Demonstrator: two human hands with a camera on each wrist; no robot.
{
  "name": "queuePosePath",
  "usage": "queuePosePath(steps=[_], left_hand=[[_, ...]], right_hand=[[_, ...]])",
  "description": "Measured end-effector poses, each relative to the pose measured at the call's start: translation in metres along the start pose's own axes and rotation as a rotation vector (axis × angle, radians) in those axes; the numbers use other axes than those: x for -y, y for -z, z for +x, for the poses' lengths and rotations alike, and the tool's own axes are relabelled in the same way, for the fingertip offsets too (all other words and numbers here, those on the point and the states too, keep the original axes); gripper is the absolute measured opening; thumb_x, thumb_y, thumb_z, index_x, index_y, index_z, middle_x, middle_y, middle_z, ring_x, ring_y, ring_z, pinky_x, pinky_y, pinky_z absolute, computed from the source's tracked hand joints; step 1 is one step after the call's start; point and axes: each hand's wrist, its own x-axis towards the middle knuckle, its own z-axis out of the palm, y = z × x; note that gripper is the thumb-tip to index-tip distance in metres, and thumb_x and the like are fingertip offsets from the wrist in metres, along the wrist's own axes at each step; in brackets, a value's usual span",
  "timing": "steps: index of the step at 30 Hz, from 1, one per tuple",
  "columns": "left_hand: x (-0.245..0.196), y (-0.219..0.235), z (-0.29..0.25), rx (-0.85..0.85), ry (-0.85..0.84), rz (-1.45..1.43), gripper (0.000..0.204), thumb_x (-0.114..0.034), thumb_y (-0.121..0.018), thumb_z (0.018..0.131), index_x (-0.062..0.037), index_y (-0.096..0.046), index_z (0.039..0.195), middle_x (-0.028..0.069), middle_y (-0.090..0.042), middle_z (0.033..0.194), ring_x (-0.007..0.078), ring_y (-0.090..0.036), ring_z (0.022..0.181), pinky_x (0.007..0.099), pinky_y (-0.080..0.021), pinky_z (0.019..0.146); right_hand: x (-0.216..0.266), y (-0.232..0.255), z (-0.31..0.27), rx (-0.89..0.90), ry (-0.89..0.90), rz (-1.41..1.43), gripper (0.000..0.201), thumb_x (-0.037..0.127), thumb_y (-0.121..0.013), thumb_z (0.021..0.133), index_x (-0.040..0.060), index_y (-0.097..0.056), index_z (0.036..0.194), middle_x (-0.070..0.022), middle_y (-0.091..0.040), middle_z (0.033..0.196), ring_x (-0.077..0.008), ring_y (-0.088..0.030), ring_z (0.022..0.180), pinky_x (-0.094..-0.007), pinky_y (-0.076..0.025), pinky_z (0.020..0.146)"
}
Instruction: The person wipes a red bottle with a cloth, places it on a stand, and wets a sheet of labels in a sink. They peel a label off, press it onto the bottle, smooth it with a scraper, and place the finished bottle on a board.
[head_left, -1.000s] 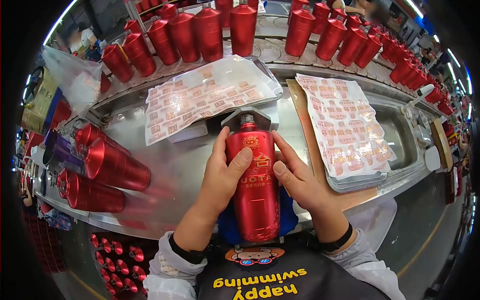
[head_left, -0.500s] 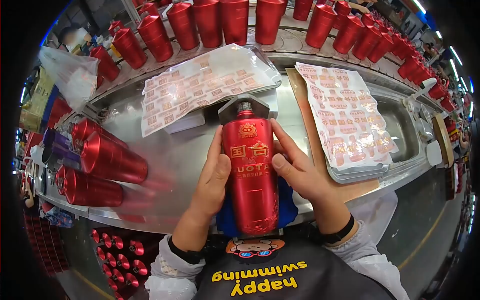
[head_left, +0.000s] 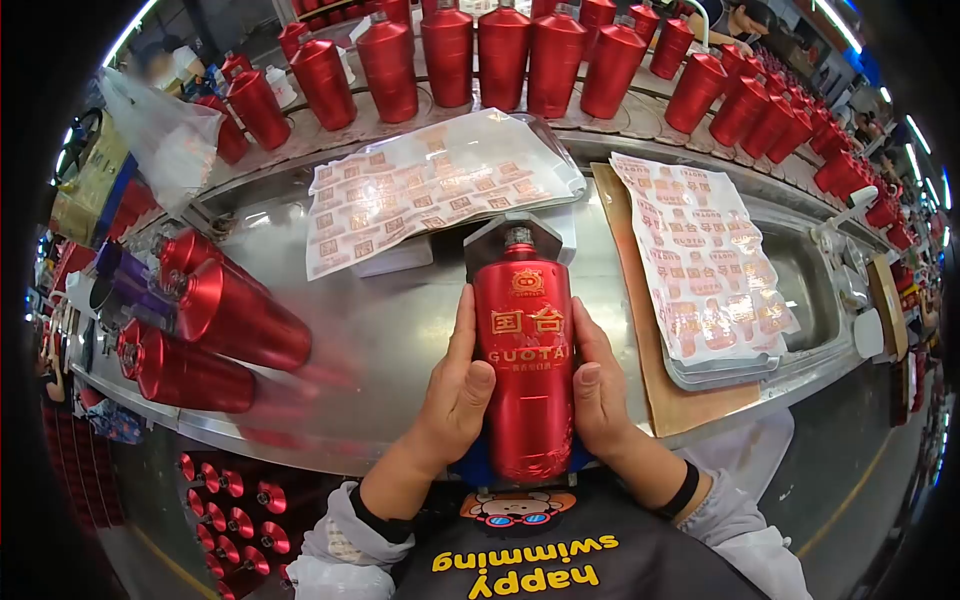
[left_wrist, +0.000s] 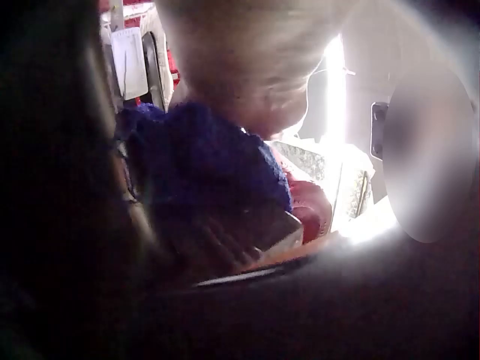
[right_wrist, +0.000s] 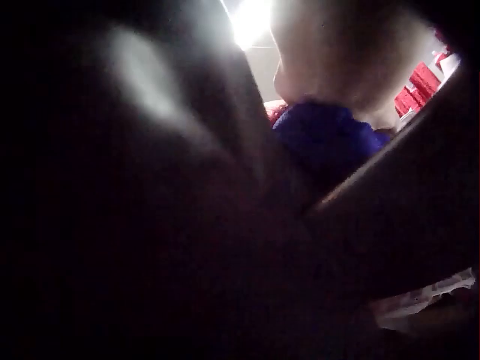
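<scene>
A red bottle (head_left: 524, 400) with gold lettering lies face up, its neck toward a dark angular support (head_left: 484, 246). My left hand (head_left: 452, 400) lies along its left side, fingers extended and thumb beside the front. Along the opposite side rests my right hand (head_left: 605, 395), its fingers also fairly straight. Blue cloth (left_wrist: 202, 161) shows below the hand in the left wrist view, and blue cloth (right_wrist: 322, 139) also appears in the dark right wrist view. Parts of the fingers behind the bottle are hidden.
Printed sheets (head_left: 420, 190) lie on a tray behind the bottle; more printed sheets (head_left: 705, 260) cover a tray at right, beside a sink (head_left: 810, 290). Several red bottles (head_left: 240, 315) lie at left. Upright bottles (head_left: 502, 60) line a conveyor behind. People are in the background.
My thumbs have moved off the bottle's front to its sides, uncovering the gold lettering. The head view has shifted slightly, and the upright bottles on the conveyor stand in different places.
</scene>
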Motion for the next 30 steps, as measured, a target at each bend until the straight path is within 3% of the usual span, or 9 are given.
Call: queuePosePath(steps=[3, 7, 10, 13, 14, 17, 26, 29, 30], left_hand=[[0.002, 0.000, 0.000, -0.030, -0.010, -0.016, 0.084, -0.053, -0.032, 0.100, 0.0102, -0.003, 0.147, 0.0236, -0.035, 0.146, 0.0293, -0.036, 0.136, 0.0340, -0.027, 0.110], [0.007, 0.005, 0.005, -0.129, 0.116, -0.243, 0.074, -0.049, -0.037, 0.100, 0.0054, -0.016, 0.146, 0.0177, -0.047, 0.135, 0.0230, -0.047, 0.124, 0.0323, -0.035, 0.105], [-0.007, 0.005, 0.016, -0.160, 0.230, -0.494, 0.064, -0.043, -0.043, 0.100, 0.0009, -0.024, 0.143, 0.0131, -0.049, 0.129, 0.0170, -0.051, 0.116, 0.0300, -0.039, 0.100], [-0.009, 0.004, 0.029, -0.189, 0.200, -0.547, 0.058, -0.033, -0.050, 0.099, -0.0009, -0.027, 0.141, 0.0115, -0.049, 0.126, 0.0141, -0.052, 0.111, 0.0288, -0.040, 0.098], [-0.011, 0.002, 0.035, -0.213, 0.196, -0.554, 0.057, -0.030, -0.052, 0.098, -0.0004, -0.028, 0.140, 0.0118, -0.049, 0.126, 0.0143, -0.052, 0.110, 0.0288, -0.041, 0.098], [-0.013, 0.003, 0.046, -0.208, 0.231, -0.556, 0.054, -0.023, -0.056, 0.096, 0.0009, -0.031, 0.138, 0.0129, -0.049, 0.124, 0.0145, -0.052, 0.108, 0.0289, -0.042, 0.096], [-0.004, 0.001, 0.053, -0.177, 0.291, -0.509, 0.050, -0.021, -0.059, 0.094, 0.0038, -0.037, 0.132, 0.0143, -0.053, 0.120, 0.0150, -0.053, 0.108, 0.0284, -0.044, 0.094], [-0.005, 0.003, 0.056, -0.165, 0.285, -0.501, 0.051, -0.022, -0.059, 0.093, 0.0041, -0.037, 0.132, 0.0140, -0.053, 0.120, 0.0146, -0.053, 0.108, 0.0282, -0.044, 0.094], [-0.006, 0.003, 0.056, -0.157, 0.284, -0.486, 0.052, -0.022, -0.059, 0.093, 0.0043, -0.037, 0.132, 0.0139, -0.053, 0.120, 0.0144, -0.052, 0.108, 0.0280, -0.044, 0.094]], right_hand=[[-0.005, -0.005, 0.001, -0.018, 0.032, 0.032, 0.072, 0.050, -0.029, 0.101, -0.0073, -0.029, 0.143, -0.0241, -0.044, 0.138, -0.0325, -0.044, 0.124, -0.0393, -0.034, 0.105], [-0.007, -0.002, 0.002, -0.017, -0.052, 0.200, 0.073, 0.050, -0.032, 0.100, -0.0074, -0.028, 0.144, -0.0240, -0.043, 0.138, -0.0316, -0.044, 0.124, -0.0389, -0.034, 0.105], [0.012, 0.017, 0.016, 0.014, -0.025, 0.059, 0.069, 0.049, -0.038, 0.099, -0.0022, -0.032, 0.145, -0.0258, -0.042, 0.138, -0.0343, -0.045, 0.121, -0.0408, -0.035, 0.103], [0.031, 0.030, 0.042, 0.146, 0.294, -0.361, 0.063, 0.047, -0.044, 0.097, 0.0045, -0.040, 0.143, -0.0280, -0.041, 0.137, -0.0383, -0.047, 0.117, -0.0435, -0.038, 0.099], [0.036, 0.030, 0.047, 0.168, 0.304, -0.378, 0.057, 0.047, -0.049, 0.095, 0.0098, -0.049, 0.138, -0.0308, -0.041, 0.136, -0.0425, -0.047, 0.114, -0.0459, -0.039, 0.098], [0.036, 0.030, 0.053, 0.195, 0.334, -0.456, 0.055, 0.046, -0.050, 0.094, 0.0110, -0.051, 0.136, -0.0314, -0.041, 0.134, -0.0435, -0.047, 0.114, -0.0469, -0.039, 0.098], [0.040, 0.034, 0.057, 0.231, 0.327, -0.487, 0.052, 0.037, -0.060, 0.090, 0.0095, -0.052, 0.134, -0.0306, -0.042, 0.135, -0.0441, -0.047, 0.113, -0.0474, -0.041, 0.098], [0.041, 0.041, 0.062, 0.141, 0.357, -0.442, 0.052, 0.024, -0.067, 0.086, 0.0045, -0.051, 0.132, -0.0272, -0.051, 0.125, -0.0389, -0.055, 0.104, -0.0430, -0.047, 0.089], [0.040, 0.044, 0.063, 0.102, 0.270, -0.356, 0.048, 0.020, -0.067, 0.085, 0.0030, -0.052, 0.127, -0.0252, -0.054, 0.117, -0.0368, -0.058, 0.097, -0.0412, -0.048, 0.083]])
